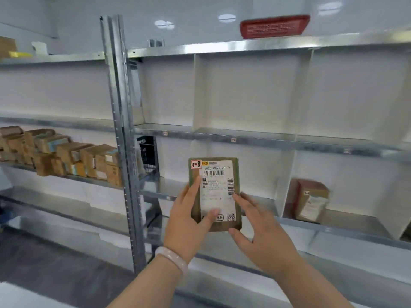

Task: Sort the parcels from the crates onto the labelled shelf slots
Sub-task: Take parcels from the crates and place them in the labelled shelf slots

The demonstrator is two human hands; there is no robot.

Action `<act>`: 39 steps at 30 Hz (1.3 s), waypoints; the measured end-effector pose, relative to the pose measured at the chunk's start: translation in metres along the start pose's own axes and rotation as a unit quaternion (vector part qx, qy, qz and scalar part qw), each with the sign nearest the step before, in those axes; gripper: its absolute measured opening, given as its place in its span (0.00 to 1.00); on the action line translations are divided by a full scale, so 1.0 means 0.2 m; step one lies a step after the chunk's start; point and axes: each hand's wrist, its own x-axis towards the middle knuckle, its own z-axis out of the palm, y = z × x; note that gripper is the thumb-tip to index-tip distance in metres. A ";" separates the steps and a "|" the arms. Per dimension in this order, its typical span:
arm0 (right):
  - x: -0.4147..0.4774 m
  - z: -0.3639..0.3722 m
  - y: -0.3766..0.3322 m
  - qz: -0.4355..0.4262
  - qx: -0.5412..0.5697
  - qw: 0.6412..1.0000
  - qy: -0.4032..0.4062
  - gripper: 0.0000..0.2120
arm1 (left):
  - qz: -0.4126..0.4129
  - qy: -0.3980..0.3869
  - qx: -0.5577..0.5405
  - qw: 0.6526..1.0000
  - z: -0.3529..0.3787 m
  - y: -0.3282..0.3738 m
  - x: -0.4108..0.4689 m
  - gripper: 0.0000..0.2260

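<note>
Before the shelf [266, 141], the left hand [189, 221] clamps the parcel [219, 187] label-out, probably to read its slot, while the right hand [264, 238], fingers spread, steadies its edge.

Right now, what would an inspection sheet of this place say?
Surface: metal shelves, white dividers, small tags on the front edges.
Job's things: parcel, label facing the camera; second parcel standing in a lower right slot.
Clutter: boxes heaped on the left shelf; red crate on top; black crate behind the post.
Grippers: left hand grips the parcel; right hand open at its right edge, contact unclear.
Cables: nothing seen.
Surroundings: white wall, grey floor.
</note>
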 end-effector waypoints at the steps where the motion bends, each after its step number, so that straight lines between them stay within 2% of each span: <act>1: -0.01 -0.07 0.10 0.009 -0.009 1.000 0.009 0.35 | 0.008 -0.010 -0.010 1.000 0.13 0.04 0.04 0.37; 7: -0.08 -0.43 0.65 0.047 -0.086 0.993 0.058 0.35 | 0.052 -0.047 -0.054 0.996 0.81 0.28 0.21 0.37; 13: -0.06 -0.67 1.02 0.078 -0.136 0.985 0.065 0.36 | 0.090 -0.067 -0.067 0.991 1.29 0.43 0.41 0.37; 20: 0.12 -0.76 1.33 0.104 -0.157 0.978 0.094 0.33 | 0.133 -0.077 -0.088 0.984 1.65 0.49 0.79 0.38; 31: 0.64 -0.78 1.77 0.124 -0.187 0.962 0.157 0.33 | 0.199 -0.102 -0.118 0.968 2.12 0.43 1.45 0.39; 35: 0.75 -0.77 1.91 0.134 -0.189 0.957 0.174 0.33 | 0.238 -0.104 -0.100 0.961 2.28 0.39 1.62 0.38; 39: 0.82 -0.79 2.04 0.130 -0.177 0.959 0.180 0.33 | 0.236 -0.101 -0.086 0.963 2.39 0.36 1.71 0.37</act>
